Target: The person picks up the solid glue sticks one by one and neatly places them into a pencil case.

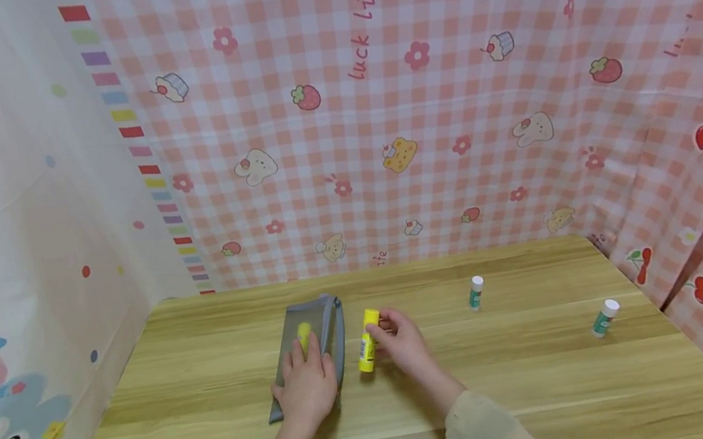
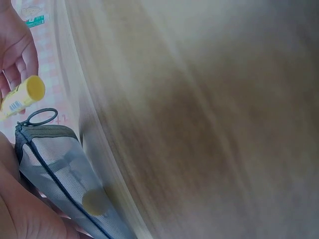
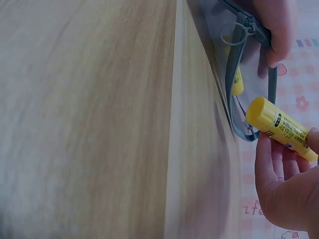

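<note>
A grey mesh zip pouch (image 1: 283,338) lies on the table with its zipped side standing partly apart. My left hand (image 1: 308,390) is over the pouch and grips it near its mouth, its fingers partly hidden in the wrist views. Inside the mesh a yellow glue stick (image 3: 238,82) shows. To the right of the pouch, my right hand (image 1: 404,343) holds another yellow glue stick (image 1: 368,341) between thumb and fingers, its end near the pouch's open mouth in the right wrist view. A ring pull (image 2: 42,116) hangs at the zip's end.
Two green glue sticks with white caps stand to the right on the wooden table (image 1: 524,390), one farther back (image 1: 476,293) and one nearer the right edge (image 1: 605,319). A pink checked cloth (image 1: 388,192) hangs behind the table.
</note>
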Motion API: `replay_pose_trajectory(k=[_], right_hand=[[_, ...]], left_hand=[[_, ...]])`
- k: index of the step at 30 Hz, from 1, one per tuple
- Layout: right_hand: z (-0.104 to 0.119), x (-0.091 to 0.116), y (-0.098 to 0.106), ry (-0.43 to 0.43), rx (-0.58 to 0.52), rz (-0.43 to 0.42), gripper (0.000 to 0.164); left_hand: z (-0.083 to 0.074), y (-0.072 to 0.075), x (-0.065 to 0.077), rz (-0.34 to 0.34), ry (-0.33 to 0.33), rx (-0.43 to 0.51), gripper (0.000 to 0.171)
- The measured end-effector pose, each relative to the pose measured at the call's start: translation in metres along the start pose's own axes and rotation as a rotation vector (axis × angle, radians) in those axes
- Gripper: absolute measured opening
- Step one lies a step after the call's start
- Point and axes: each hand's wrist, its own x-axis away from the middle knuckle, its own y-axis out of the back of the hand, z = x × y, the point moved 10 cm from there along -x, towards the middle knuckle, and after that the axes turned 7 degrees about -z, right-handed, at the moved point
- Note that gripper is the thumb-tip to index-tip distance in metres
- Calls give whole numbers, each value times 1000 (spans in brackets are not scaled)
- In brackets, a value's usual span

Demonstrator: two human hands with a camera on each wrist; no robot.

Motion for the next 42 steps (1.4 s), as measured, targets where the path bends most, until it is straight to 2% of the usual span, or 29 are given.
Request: replay_pose_trajectory(k=[7, 11, 15, 18, 28, 42], right_hand=[[-1, -3, -10, -16, 11, 10, 34], [17, 5, -16, -29, 28, 16, 31], [12, 2, -20, -42, 48, 3, 31], [-8, -8, -23, -50, 61, -5, 31], [-9, -11, -30, -14, 79, -29, 27], [-11, -13, -39, -17, 156, -24, 27]], left_hand=[[0, -1, 0, 3, 1, -1, 54], [0, -1, -1, 1, 0, 3, 55], [0, -3, -1, 0, -1, -1, 55], [1, -4, -1, 4, 3, -1, 55], [-1, -3, -2, 6, 6, 11, 55], [2, -5, -1, 21, 22, -7, 55]])
